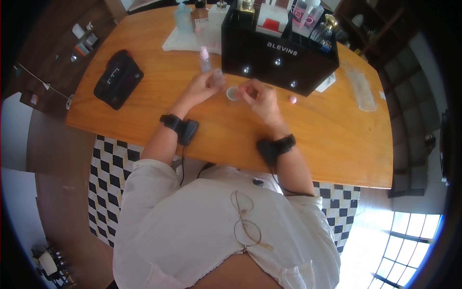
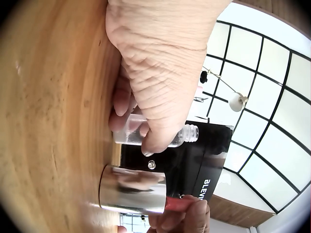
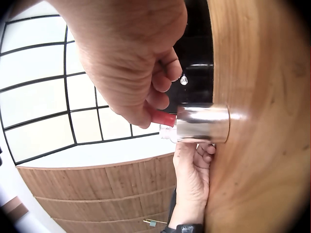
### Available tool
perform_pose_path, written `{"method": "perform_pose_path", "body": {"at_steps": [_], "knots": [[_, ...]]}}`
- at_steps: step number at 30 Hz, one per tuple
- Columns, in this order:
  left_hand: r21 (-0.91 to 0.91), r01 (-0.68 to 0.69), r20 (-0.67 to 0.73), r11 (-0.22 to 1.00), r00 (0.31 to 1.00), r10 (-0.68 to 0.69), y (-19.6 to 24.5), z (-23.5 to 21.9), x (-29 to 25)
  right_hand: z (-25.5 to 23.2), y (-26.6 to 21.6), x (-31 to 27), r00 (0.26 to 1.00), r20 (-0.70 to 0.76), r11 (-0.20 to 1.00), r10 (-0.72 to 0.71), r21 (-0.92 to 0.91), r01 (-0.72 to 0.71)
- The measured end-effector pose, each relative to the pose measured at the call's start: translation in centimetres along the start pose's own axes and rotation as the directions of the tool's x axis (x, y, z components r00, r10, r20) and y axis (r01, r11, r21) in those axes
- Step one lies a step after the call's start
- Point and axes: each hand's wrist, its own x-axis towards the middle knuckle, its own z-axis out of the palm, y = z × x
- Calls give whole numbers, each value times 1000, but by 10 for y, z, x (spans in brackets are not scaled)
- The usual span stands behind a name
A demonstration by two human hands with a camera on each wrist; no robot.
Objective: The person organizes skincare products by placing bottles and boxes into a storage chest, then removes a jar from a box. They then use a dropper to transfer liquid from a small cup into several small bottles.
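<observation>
My left hand (image 1: pixel 198 89) holds a small clear bottle (image 2: pixel 182 136) upright, close above the wooden table. The bottle's threaded neck is uncapped; fingers and thumb wrap its body. My right hand (image 1: pixel 263 102) pinches a small red piece (image 3: pixel 163 118) between thumb and fingertips, at the rim of a shiny silver cup (image 3: pixel 204 124). The cup stands on the table between the two hands. Its round rim shows pale in the head view. What kind of thing the red piece is, I cannot tell. A small pink ball-shaped piece (image 1: pixel 292 99) lies right of my right hand.
A black drawer box (image 1: pixel 255 61) with clear knobs stands just beyond the hands, loaded with bottles. Left of it are a pink-topped spray bottle (image 1: pixel 205 62) and a white tray (image 1: pixel 171 44) with bottles. A black lettered item (image 1: pixel 118 82) lies left, clear plastic packaging (image 1: pixel 362 91) right.
</observation>
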Motion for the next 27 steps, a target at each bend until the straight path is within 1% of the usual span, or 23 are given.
{"method": "perform_pose_path", "body": {"at_steps": [2,5,7,9,10,12,16,19,21,22,25,27], "knots": [[16,-1,3,1000,1000,1,1,-3,0,1,4,-1,1000,3,1000,12,-26,-12],[5,-37,2,999,999,37,-13,-2,3,6,14,-2,1000,-13,1000,-25,18,26],[23,-50,3,998,999,50,-16,0,3,7,15,-2,999,-20,1000,-26,-4,26],[-73,-132,-42,989,991,129,-25,5,4,7,15,-2,1000,-24,1000,-17,-12,16],[-13,-141,-28,990,990,141,-22,3,3,7,15,-2,1000,-22,1000,-6,-8,6],[109,-148,1,983,989,149,-15,0,1,6,15,0,1000,-17,1000,7,-16,-7],[39,-48,126,998,991,42,21,-7,-1,4,10,-1,999,-28,999,16,-45,-17],[56,18,251,998,967,-31,24,-17,9,4,9,0,999,-37,1000,10,-24,-11],[118,-44,326,992,946,3,17,-22,21,6,9,-2,999,-40,1000,-7,-25,6],[145,-74,364,987,931,16,22,-24,24,6,10,-4,999,-36,1000,-1,-24,0],[255,-55,389,965,920,-51,41,-27,29,5,8,-2,1000,-26,1000,11,-23,-11],[202,-70,371,977,929,-10,24,-23,33,2,5,-2,1000,-23,1000,20,-22,-20]]}}
